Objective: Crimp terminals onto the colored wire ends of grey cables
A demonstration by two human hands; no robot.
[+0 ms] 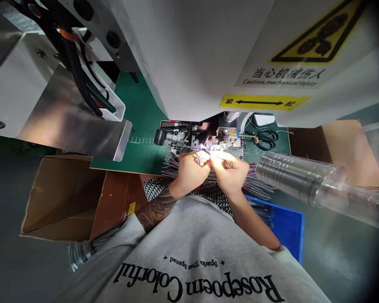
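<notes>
Both hands meet under the machine's lamp—the left hand (pixel 191 170) and right hand (pixel 230 171) each pinch thin wires (pixel 205 159), feeding the ends to the crimping head (pixel 208 139); spare wire bundles (pixel 259 187) fan across the lap for reach.

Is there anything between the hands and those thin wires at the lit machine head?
Nothing visible. The left hand and right hand already pinch the thin wires right at the lit machine head.

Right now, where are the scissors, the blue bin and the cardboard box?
scissors (pixel 265 138): head view, on the black handles.
blue bin (pixel 287 227): head view, on its side wall.
cardboard box (pixel 63 198): head view, on its open flap.
</notes>
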